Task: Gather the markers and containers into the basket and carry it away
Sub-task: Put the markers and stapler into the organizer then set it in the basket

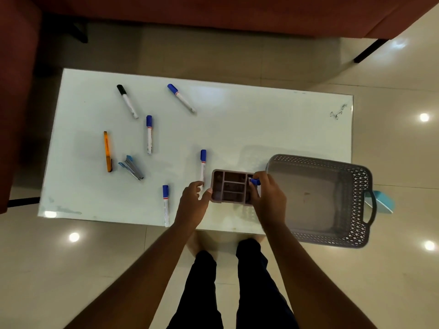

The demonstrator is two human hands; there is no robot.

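Observation:
A brown compartment organizer (234, 189) is near the front edge of the white table (237, 129). My left hand (193, 201) has its thumb against the organizer's left wall, with the fingers curled beside it. My right hand (269, 197) grips the organizer's right side and pinches a blue-capped marker (255, 181) over it. The empty grey basket (356, 210) overhangs the table's right front corner. On the table lie one black-capped marker (127, 100) and several blue-capped ones (181, 98) (149, 134) (202, 162) (165, 205).
An orange cutter (108, 151) and a blue stapler (131, 167) lie on the table's left side. A red sofa (213, 15) stands beyond the table. A light blue object (383, 201) sits on the tiled floor behind the basket. My legs are at the table's front edge.

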